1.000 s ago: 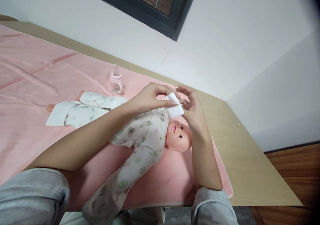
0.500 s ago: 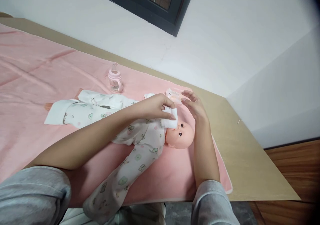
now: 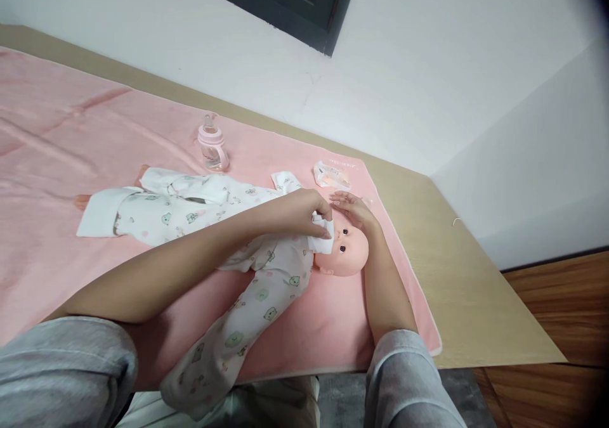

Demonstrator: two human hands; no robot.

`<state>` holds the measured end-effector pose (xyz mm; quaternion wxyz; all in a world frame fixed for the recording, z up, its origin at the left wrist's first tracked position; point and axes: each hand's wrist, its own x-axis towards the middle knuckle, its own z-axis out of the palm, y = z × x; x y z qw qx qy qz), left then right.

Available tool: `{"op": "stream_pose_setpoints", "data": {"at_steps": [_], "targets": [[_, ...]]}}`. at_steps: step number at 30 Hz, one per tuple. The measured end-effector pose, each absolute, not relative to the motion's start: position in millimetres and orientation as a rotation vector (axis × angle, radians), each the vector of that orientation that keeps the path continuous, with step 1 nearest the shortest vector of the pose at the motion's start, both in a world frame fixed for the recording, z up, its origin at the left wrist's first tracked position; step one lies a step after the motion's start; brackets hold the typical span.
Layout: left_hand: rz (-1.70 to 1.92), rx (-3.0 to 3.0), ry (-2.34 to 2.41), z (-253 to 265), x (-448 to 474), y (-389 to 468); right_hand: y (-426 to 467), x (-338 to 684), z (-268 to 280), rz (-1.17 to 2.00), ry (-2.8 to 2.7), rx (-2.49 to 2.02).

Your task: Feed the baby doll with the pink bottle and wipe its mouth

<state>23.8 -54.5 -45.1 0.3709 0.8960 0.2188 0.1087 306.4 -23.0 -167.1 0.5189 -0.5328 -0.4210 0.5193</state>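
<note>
A baby doll (image 3: 349, 253) lies on its back on a pink blanket (image 3: 295, 326), its head toward the right. It wears a white printed sleepsuit (image 3: 280, 276), one sleeve hanging over the near table edge. My left hand (image 3: 304, 212) pinches a folded white wipe (image 3: 322, 236) against the lower part of the doll's face, covering its mouth and chin. My right hand (image 3: 354, 209) rests along the far side of the doll's head, fingers stretched out and nothing in them.
A pink baby bottle (image 3: 212, 149) stands upright beyond the doll's legs. A small clear-and-white packet (image 3: 332, 175) lies beyond my right hand. Past the blanket's edge is the bare wooden tabletop (image 3: 457, 288); a white wall (image 3: 404, 85) rises behind.
My right hand has come down from above the packet to the side of the doll's head. My left hand has lowered slightly with the wipe. The view has shifted a little.
</note>
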Motion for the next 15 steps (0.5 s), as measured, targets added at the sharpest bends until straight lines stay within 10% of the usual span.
{"op": "stream_pose_setpoints", "data": {"at_steps": [15], "targets": [[0.286,2.45,0.561,-49.6,28.0,-57.6,-20.1,311.3,-175.2,1.215,-0.973,-1.31]]}}
